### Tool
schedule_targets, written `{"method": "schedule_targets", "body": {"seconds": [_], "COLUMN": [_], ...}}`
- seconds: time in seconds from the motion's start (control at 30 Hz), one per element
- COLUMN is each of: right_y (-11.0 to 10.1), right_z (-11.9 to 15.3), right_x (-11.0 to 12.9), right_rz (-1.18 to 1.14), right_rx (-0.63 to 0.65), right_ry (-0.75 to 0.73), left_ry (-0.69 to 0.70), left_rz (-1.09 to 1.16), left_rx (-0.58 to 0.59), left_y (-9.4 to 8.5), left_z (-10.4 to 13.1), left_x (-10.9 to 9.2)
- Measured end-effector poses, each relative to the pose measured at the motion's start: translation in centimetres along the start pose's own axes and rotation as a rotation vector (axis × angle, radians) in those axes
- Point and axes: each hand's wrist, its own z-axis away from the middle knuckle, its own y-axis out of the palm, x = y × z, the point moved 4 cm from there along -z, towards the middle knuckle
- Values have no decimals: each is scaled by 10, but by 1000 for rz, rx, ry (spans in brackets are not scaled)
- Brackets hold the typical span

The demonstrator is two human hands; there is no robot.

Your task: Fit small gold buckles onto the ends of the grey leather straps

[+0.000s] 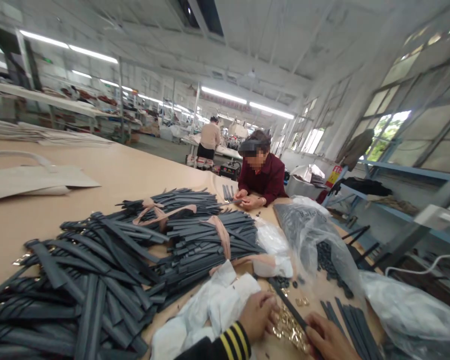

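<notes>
My right hand (328, 339) grips a dark grey strap (290, 306) between thumb and fingers, and the strap slants up and left from it. My left hand (260, 316), below a black cuff with yellow stripes, has its fingers curled together close to the strap; what they hold, if anything, is hidden. Between and below the hands lies a pile of gold metal fittings (288, 329). Crumpled white plastic bags (210, 310) lie just left of my left hand. Several loose dark straps (350, 320) rest to the right, beyond my right hand.
Heaped dark straps (93, 295) cover the left of the table (146, 165), with tied bundles (210, 232) behind. A clear bag of small black parts (330, 265) lies right. Across the table a person in maroon (268, 172) handles a strap. A pale flat bag piece (33, 180) lies far left.
</notes>
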Motion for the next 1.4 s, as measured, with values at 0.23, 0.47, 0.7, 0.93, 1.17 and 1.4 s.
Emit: {"method": "schedule_targets", "body": {"seconds": [0.23,0.47,0.7,0.93,1.17,1.4], "right_y": [32,32,35,34,4,-10], "right_z": [2,-1,6,15,-3,18], "right_x": [35,25,36,37,25,8], "right_rz": [-314,-384,-484,-718,-1297,-1235], "right_rx": [156,157,179,287,-437,-658], "right_ry": [9,33,47,81,-83,-93], "left_ry": [-94,-163,-180,-121,-305,-362], "left_rz": [396,380,328,393,267,248], "left_rx": [-185,-194,-183,-131,524,500], "left_y": [-19,-17,-15,-13,21,16], "left_z": [-4,-2,0,1,22,19], "left_x": [-1,-2,-5,-11,-6,-3]}}
